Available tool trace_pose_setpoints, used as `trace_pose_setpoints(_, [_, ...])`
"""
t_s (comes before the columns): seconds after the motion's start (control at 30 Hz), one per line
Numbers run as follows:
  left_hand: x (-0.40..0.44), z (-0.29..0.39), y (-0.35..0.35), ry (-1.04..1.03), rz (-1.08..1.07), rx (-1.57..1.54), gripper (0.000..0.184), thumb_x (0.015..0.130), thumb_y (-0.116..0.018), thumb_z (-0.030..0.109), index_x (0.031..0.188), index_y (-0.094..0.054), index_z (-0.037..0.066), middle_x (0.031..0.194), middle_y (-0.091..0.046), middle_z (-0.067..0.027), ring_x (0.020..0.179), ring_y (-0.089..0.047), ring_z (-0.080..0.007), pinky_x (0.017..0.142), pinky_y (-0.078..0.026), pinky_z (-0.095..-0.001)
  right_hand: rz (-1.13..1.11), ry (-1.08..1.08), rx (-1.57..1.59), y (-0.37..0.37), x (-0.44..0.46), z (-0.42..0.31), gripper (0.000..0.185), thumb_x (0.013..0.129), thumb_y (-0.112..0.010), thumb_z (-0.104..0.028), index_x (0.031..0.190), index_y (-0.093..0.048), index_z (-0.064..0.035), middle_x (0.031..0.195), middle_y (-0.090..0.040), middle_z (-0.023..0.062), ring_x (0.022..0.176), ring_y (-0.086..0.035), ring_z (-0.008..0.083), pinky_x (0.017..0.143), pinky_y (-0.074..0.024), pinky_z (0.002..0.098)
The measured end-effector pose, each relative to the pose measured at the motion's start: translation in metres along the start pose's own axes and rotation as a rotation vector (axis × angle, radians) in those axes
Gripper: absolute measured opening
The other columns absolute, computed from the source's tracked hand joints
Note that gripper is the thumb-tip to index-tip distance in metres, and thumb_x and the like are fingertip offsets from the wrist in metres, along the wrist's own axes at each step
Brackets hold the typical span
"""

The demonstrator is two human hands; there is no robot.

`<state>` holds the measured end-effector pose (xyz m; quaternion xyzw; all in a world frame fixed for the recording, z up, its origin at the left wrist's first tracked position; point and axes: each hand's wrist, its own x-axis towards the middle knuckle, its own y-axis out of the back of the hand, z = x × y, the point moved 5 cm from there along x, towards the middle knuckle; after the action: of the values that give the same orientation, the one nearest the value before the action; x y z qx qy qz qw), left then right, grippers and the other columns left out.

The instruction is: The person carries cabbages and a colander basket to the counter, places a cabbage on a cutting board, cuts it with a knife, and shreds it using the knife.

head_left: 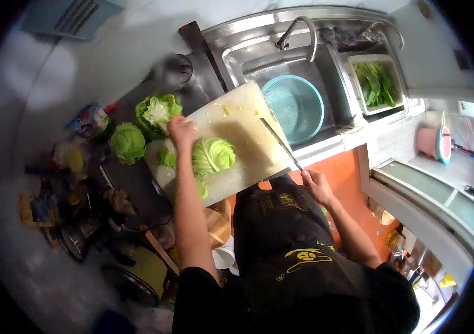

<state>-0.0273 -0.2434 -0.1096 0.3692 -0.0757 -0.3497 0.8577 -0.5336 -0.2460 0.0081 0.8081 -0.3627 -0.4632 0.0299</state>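
Observation:
My right hand (317,187) is closed round the handle of a kitchen knife (281,143), its long blade slanting over the right part of a white cutting board (248,119). At the board's upper left edge, my left hand (182,132) has its fingers curled in. It borders a cut leafy cabbage (159,110) with a pale core, but what its fingers hold, if anything, is hidden. A cabbage piece (213,156) lies on the board to the right of my left forearm, with loose leaf bits around. Left of the board sits a round green cabbage (128,143).
A blue plastic colander (294,108) stands in the steel sink (251,62) under a curved faucet (310,39). Farther right, a white basin (354,69) holds leafy greens (376,83). A dark stove top (131,183) lies left of the board.

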Motion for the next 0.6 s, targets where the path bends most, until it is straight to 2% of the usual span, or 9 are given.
trace_pose_setpoints(0.03, [0.015,-0.015,0.016,-0.020,0.050,-0.017,0.032,0.075,-0.080,0.012,0.102,-0.065,0.005,0.098,-0.068,-0.0115,0.087,-0.065,-0.0282,0.081,-0.052,-0.0401,0.027,0.028,0.019,0.000,0.000,0.001,0.051,0.106,-0.045,-0.044,0.099,-0.066,0.0014,0.079,-0.064,0.0231,0.076,-0.063,0.0347,0.077,-0.0495,0.0435])
trace_pose_setpoints(0.07, [0.019,-0.010,0.038,0.051,0.075,-0.045,0.032,0.080,-0.080,0.014,0.106,-0.065,0.004,0.099,-0.068,-0.0118,0.088,-0.065,-0.0269,0.081,-0.052,-0.0389,0.048,0.055,0.038,-0.002,0.001,0.003,0.051,0.106,-0.045,-0.044,0.099,-0.066,0.0016,0.078,-0.063,0.0232,0.075,-0.063,0.0352,0.076,-0.0495,0.0438])
trace_pose_setpoints(0.1, [0.024,-0.010,0.054,-0.065,0.121,-0.072,0.036,0.083,-0.080,0.015,0.113,-0.064,0.003,0.100,-0.068,-0.0119,0.087,-0.065,-0.0256,0.081,-0.052,-0.0380,0.065,0.082,0.058,-0.006,0.001,0.005,0.051,0.106,-0.046,-0.044,0.098,-0.065,0.0018,0.077,-0.062,0.0232,0.074,-0.063,0.0357,0.076,-0.0495,0.0442])
trace_pose_setpoints(0.2, [0.002,-0.011,0.102,0.060,0.141,-0.147,0.042,0.084,-0.080,0.018,0.120,-0.063,0.004,0.106,-0.068,-0.0142,0.095,-0.065,-0.0294,0.085,-0.053,-0.0413,0.056,0.066,-0.018,-0.009,0.007,0.005,0.051,0.106,-0.046,-0.044,0.097,-0.064,0.0027,0.075,-0.061,0.0237,0.072,-0.062,0.0363,0.073,-0.0492,0.0453])
trace_pose_setpoints(0.27, [0.000,-0.101,0.109,-0.148,0.130,0.398,0.046,0.085,-0.078,0.018,0.126,-0.061,0.005,0.115,-0.066,-0.0175,0.105,-0.063,-0.0350,0.091,-0.051,-0.0466,0.054,0.067,0.007,-0.010,0.006,0.003,0.052,0.107,-0.046,-0.044,0.096,-0.064,0.0040,0.075,-0.061,0.0248,0.072,-0.062,0.0379,0.073,-0.0491,0.0459])
trace_pose_setpoints(0.33, [-0.042,-0.098,0.101,-0.241,0.063,0.600,0.047,0.085,-0.077,0.017,0.127,-0.061,0.004,0.120,-0.065,-0.0200,0.113,-0.060,-0.0391,0.096,-0.049,-0.0502,0.050,0.068,0.029,-0.013,0.005,0.000,0.054,0.107,-0.046,-0.045,0.095,-0.064,0.0054,0.076,-0.061,0.0259,0.072,-0.062,0.0395,0.073,-0.0489,0.0466])
trace_pose_setpoints(0.43, [-0.061,-0.088,0.086,-0.113,-0.096,0.735,0.047,0.085,-0.076,0.017,0.128,-0.061,0.004,0.125,-0.063,-0.0210,0.113,-0.060,-0.0385,0.096,-0.050,-0.0488,0.042,0.036,0.021,-0.019,0.010,-0.002,0.057,0.107,-0.046,-0.046,0.095,-0.065,0.0062,0.077,-0.062,0.0270,0.074,-0.064,0.0403,0.074,-0.0492,0.0474])
trace_pose_setpoints(0.5, [-0.011,-0.137,0.085,-0.077,-0.028,0.264,0.045,0.087,-0.076,0.020,0.126,-0.062,0.004,0.130,-0.061,-0.0214,0.116,-0.060,-0.0369,0.097,-0.050,-0.0484,0.031,0.036,-0.014,-0.020,0.016,-0.001,0.058,0.107,-0.046,-0.047,0.096,-0.065,0.0064,0.079,-0.063,0.0280,0.076,-0.065,0.0406,0.076,-0.0497,0.0477])
trace_pose_setpoints(0.6, [-0.004,-0.059,0.105,0.024,0.028,-0.073,0.068,0.085,-0.080,0.024,0.143,-0.050,0.004,0.143,-0.053,-0.0213,0.125,-0.057,-0.0369,0.101,-0.048,-0.0482,0.031,0.023,-0.030,-0.017,0.012,-0.009,0.059,0.106,-0.046,-0.048,0.098,-0.066,0.0065,0.082,-0.065,0.0292,0.080,-0.066,0.0420,0.078,-0.0503,0.0483])
